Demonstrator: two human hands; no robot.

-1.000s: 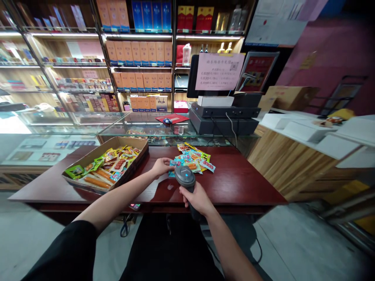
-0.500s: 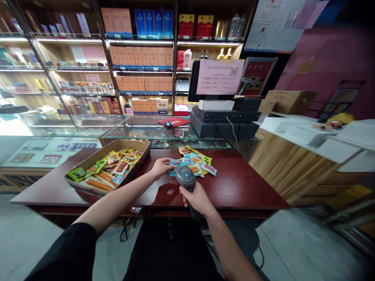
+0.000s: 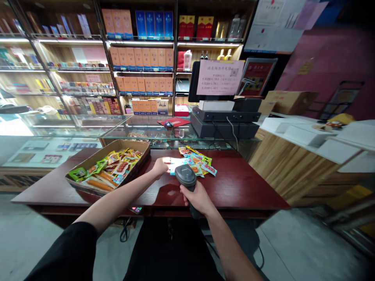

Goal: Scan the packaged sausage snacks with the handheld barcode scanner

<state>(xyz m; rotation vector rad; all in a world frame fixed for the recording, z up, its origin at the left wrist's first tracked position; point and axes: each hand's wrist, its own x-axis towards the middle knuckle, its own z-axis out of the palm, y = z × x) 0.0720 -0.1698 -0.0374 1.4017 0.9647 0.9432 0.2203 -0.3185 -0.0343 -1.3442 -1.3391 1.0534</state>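
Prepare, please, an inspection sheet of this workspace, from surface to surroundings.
Surface: glossy dark red table.
Job's things: handheld scanner; brightly lit pale-blue packet; snack heap; carton of more snacks.
Clutter: the snack heap is loose; mouse on red mat beyond the table.
Hands: left hand touches the packet's left edge, grip unclear; right hand grips the scanner.
Cables: pale cable runs down black equipment; dark cable on the floor.
Surroundings: glass counter, monitor with pink sign, shelves of boxes.
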